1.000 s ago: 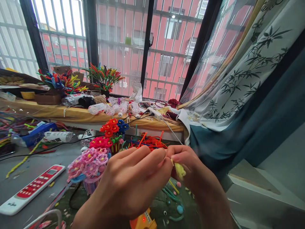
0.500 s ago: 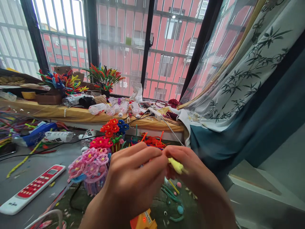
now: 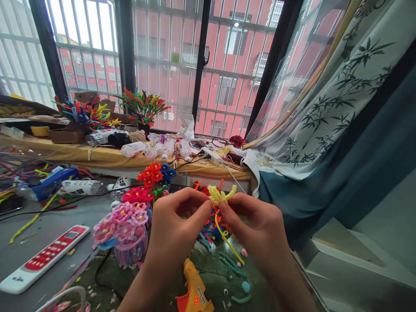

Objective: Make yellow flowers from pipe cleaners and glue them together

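A pale yellow pipe-cleaner flower (image 3: 218, 195) with looped petals is pinched between my two hands, above the dark green work mat (image 3: 217, 286). My left hand (image 3: 178, 225) grips its left side with thumb and forefinger. From the right, my right hand (image 3: 256, 221) pinches the other side. Under the fingers a yellow pipe cleaner (image 3: 227, 242) slants down; whether it joins the flower I cannot tell. A yellow-orange glue gun (image 3: 196, 290) with a small red light lies below my hands. Pink pipe-cleaner flowers (image 3: 125, 223) stand left of my left hand.
A white and red remote (image 3: 48, 255) lies on the grey tabletop at left. Red and blue flowers (image 3: 151, 173) stand behind the pink ones. Green pipe-cleaner pieces (image 3: 232, 264) and pompoms lie on the mat. Plastic bottles (image 3: 134, 148) and a power strip (image 3: 212, 156) line the window ledge.
My hands have turned and drawn apart slightly, fingertips now meeting. The yellow flower, mostly hidden before, now shows upright with its petals spread. More of the glue gun is visible.
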Motion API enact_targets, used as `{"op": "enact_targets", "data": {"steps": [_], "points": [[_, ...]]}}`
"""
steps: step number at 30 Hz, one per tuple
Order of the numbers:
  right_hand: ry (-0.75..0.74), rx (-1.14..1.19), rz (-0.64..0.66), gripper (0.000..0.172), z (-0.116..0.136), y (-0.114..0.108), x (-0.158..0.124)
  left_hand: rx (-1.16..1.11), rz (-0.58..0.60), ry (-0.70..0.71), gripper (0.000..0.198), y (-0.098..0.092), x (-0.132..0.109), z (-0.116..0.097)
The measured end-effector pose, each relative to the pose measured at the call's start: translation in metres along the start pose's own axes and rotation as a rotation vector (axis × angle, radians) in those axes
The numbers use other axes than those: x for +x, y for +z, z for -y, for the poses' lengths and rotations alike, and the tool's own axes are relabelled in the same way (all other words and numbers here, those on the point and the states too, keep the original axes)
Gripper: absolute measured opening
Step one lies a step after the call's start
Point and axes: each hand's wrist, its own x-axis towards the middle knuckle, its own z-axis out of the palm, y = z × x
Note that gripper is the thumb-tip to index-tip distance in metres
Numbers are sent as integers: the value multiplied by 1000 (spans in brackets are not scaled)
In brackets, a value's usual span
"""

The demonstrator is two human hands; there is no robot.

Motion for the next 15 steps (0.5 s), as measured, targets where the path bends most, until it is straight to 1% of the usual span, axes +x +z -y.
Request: {"op": "enact_targets", "data": {"steps": [2,4,7,9,11,14,15], "points": [[-49,-85,-53,20,2,2,-1,171,-38,111,8,1,-2,2],[-77,-132,-82,20,2,4,-2,351,-124,274,7,4,-4,3],[-58,-126,-87,23,0,5,-2,540,-231,522,8,10,-6,5],[-25,-97,-101,25,1,7,-3,602,-254,643,8,13,-5,8],[11,-74,-142,25,2,8,-4,639,-238,712,7,14,-5,11],[37,-39,-180,27,3,10,-4,690,-213,756,8,14,-5,14],[37,-26,-173,27,2,10,-4,703,-214,765,8,13,-5,15]]}}
